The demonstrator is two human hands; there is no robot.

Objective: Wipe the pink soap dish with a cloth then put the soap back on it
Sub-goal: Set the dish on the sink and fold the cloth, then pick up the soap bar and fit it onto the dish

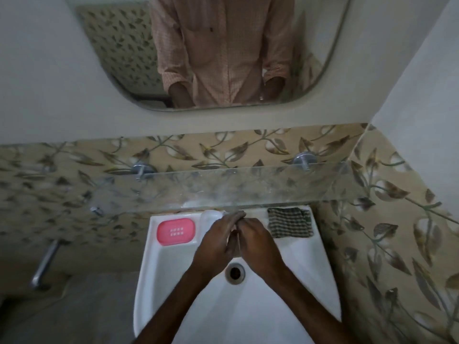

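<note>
Two hands are held pressed together over the sink [149, 269], the left hand [218, 242] laid against the right hand [255, 244] (whether anything is pinched between them cannot be told). The pink soap dish [175, 231] is seen left of the left hand, apart from it; a checked cloth [290, 222] lies just right of the right hand.

Home bathroom: white washbasin [310, 256], wall mirror [124, 45], glass shelf [248, 189].

Dim, soft indoor light; faint shadows; wide-angle bending at edges; slight blur.
</note>
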